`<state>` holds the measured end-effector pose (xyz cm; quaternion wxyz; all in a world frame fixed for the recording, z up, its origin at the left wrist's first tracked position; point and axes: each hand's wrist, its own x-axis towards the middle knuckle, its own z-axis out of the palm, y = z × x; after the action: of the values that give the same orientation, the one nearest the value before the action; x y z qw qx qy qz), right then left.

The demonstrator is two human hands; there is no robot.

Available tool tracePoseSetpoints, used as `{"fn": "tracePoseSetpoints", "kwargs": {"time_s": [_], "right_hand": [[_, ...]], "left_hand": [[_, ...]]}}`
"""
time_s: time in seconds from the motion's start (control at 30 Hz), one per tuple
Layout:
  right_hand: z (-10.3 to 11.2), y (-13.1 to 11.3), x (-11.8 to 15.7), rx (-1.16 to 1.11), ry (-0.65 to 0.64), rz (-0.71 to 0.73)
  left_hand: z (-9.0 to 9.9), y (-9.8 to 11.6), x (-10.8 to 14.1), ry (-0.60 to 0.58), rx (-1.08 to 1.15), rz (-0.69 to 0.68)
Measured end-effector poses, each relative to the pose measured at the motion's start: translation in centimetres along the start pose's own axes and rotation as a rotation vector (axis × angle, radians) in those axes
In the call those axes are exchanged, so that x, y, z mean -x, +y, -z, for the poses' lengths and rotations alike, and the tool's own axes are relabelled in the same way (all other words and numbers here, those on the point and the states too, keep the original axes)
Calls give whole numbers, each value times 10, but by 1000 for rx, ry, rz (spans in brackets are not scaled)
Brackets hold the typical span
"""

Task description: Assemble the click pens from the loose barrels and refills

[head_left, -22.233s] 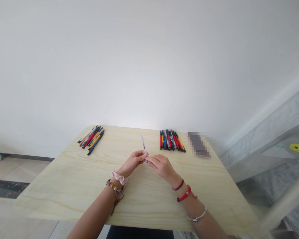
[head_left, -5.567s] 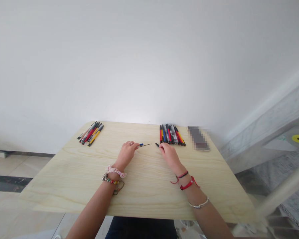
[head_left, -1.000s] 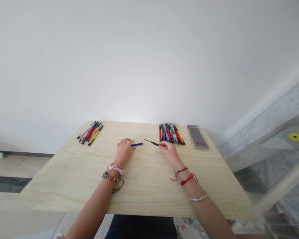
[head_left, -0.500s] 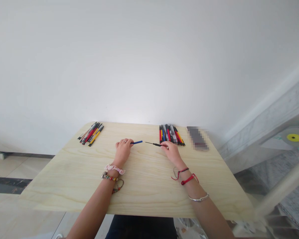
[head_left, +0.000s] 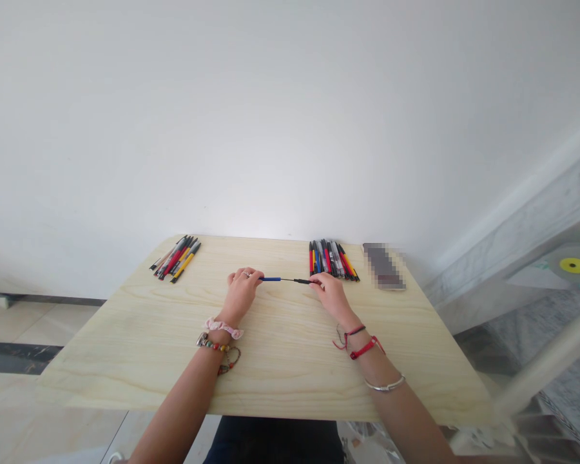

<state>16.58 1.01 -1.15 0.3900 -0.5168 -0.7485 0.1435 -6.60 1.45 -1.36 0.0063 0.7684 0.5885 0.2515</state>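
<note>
Between finger and thumb, my left hand pinches a blue pen barrel that points right. My right hand grips the black end piece of the pen, from which a thin refill sticks out to the left. The refill's tip meets the open end of the blue barrel; how far it reaches inside I cannot tell. Both parts lie nearly level in one line above the middle of the table. Fingers cover the outer ends of both parts.
A pale wooden table stands against a white wall. Several pens lie at the back left, and another group of pens lies just beyond my right hand. A blurred, dark flat object rests at the back right.
The two hands have come closer together. The gap between the refill tip and the blue barrel has closed, and the parts now line up.
</note>
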Motion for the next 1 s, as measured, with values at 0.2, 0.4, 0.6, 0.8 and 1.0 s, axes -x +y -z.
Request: {"fn": "tracePoseSetpoints", "kwargs": {"time_s": [0.2,0.4,0.6,0.8,1.0], "right_hand": [[-3,-9,3,50,-39,73],[-2,-12,4,30,10,144],[2,-15,3,-18,57,216],[6,-19,2,-59,49,172],[8,-22,3,-90,-1,67]], "left_hand": [[-2,8,2,-46,16,-125],[0,10,2,-85,42,-152],[1,11,2,-106,68,-158],[2,12,2,-149,88,-198],[3,12,2,-165,104,-231]]}}
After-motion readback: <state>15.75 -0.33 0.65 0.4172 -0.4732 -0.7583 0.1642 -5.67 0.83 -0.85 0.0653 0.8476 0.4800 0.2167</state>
